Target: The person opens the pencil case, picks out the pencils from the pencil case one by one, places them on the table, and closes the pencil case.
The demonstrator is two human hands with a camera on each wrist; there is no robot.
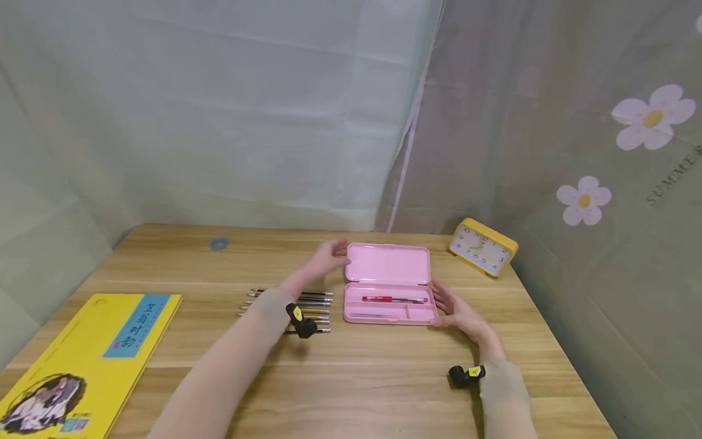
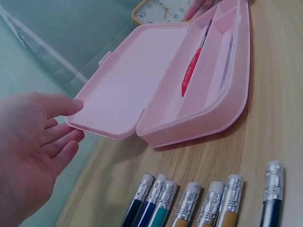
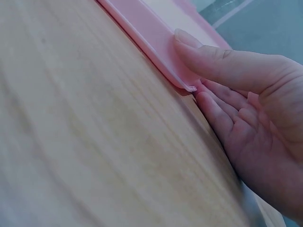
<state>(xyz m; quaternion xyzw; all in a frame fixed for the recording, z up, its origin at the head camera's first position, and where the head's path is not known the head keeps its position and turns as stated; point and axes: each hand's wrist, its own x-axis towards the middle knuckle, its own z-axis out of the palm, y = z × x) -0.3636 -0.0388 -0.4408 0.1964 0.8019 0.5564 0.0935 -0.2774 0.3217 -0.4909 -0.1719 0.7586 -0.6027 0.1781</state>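
Observation:
A pink pencil case lies unfolded on the table, its lid tipped back toward the curtain. My left hand pinches the lid's left corner, thumb on the inner face and fingers behind it. At the other end, my right hand holds the tray's right side, with the thumb over the corner and the fingers along the outer wall. A red pen lies in the long back compartment. In the front compartment is a thin, pale stick-like item.
Several pencils lie in a row left of the case, partly behind my left forearm. A yellow alarm clock stands back right. A blue ring lies back left, and a yellow book at front left. Curtains hang behind the table.

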